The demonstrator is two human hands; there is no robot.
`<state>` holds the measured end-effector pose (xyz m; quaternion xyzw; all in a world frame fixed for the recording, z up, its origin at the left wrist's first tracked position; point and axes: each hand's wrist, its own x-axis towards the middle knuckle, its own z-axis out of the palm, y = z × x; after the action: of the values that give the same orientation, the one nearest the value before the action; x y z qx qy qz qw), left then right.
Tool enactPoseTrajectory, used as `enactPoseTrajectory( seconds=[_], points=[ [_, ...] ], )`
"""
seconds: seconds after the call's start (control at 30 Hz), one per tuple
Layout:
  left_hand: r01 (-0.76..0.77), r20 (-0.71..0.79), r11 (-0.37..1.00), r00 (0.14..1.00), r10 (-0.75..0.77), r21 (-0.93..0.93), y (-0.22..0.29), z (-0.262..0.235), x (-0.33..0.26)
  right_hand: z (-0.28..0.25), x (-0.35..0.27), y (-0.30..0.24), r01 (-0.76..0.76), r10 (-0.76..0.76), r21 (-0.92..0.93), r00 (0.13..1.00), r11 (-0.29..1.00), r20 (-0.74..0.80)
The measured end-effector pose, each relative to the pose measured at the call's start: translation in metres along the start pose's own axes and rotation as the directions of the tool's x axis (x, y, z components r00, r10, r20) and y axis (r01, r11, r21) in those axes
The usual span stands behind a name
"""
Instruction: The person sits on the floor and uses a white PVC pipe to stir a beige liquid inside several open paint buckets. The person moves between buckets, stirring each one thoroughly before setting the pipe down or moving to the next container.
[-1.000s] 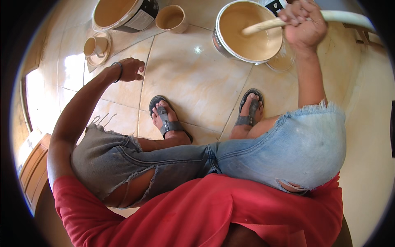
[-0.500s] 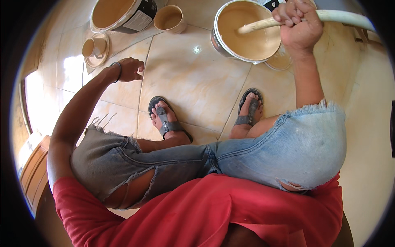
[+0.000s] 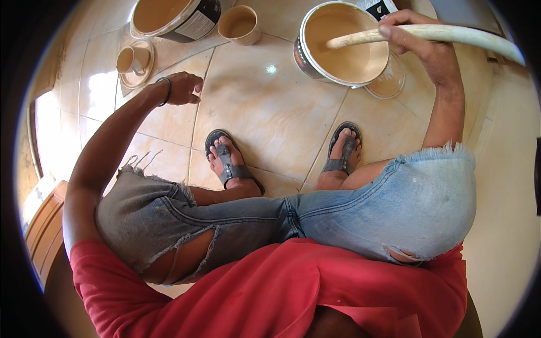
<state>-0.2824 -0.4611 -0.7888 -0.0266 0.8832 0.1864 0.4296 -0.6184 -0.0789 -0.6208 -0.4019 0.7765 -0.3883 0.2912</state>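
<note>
My right hand (image 3: 420, 42) grips a long pale stirring stick (image 3: 468, 36) coated in paint. The stick's tip dips into a bucket of beige paint (image 3: 341, 42) standing on the tiled floor ahead of my right foot. My left hand (image 3: 180, 87), with a dark band on the wrist, hangs loosely curled above the floor at the left and holds nothing. It is nearest to a small paint-filled cup on a lid (image 3: 132, 59).
A second large paint bucket (image 3: 174, 17) stands at the top left, with a small beige cup (image 3: 239, 23) beside it. A clear round lid (image 3: 389, 81) lies against the stirred bucket. My sandalled feet (image 3: 231, 163) rest on glossy beige tiles. A wooden edge (image 3: 39, 225) shows at the left.
My right hand has shifted the stick across the bucket, its tip moving from the bucket's middle toward its far side. My left hand has stayed roughly in place.
</note>
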Motion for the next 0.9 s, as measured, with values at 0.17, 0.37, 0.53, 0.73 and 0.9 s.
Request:
enactPoseTrajectory(
  seconds=[0.17, 0.37, 0.53, 0.73, 0.9],
  points=[
    [-0.034, -0.026, 0.999, 0.999, 0.034, -0.002, -0.003, 0.0, 0.005, 0.02, -0.007, -0.009, 0.133, -0.138, 0.095, 0.989, 0.987, 0.054],
    [-0.04, -0.047, 0.999, 0.998, 0.04, -0.011, 0.001, -0.003, 0.0, 0.015, 0.001, -0.011, 0.241, -0.246, -0.235, 0.969, 0.942, 0.008],
    [-0.016, -0.027, 1.0, 1.0, 0.016, 0.007, 0.0, -0.001, -0.001, -0.007, -0.002, -0.013, 0.006, -0.004, -0.207, 1.0, 0.978, 0.008],
    [-0.011, -0.021, 1.0, 1.0, 0.011, 0.016, -0.001, 0.0, 0.001, -0.001, -0.007, -0.006, -0.063, 0.056, 0.109, 0.996, 0.992, 0.073],
    [-0.027, -0.04, 1.0, 0.999, 0.028, 0.011, -0.001, 0.001, -0.004, 0.029, 0.0, 0.0, 0.05, -0.026, 0.199, 0.992, 0.979, -0.122]
  ],
)
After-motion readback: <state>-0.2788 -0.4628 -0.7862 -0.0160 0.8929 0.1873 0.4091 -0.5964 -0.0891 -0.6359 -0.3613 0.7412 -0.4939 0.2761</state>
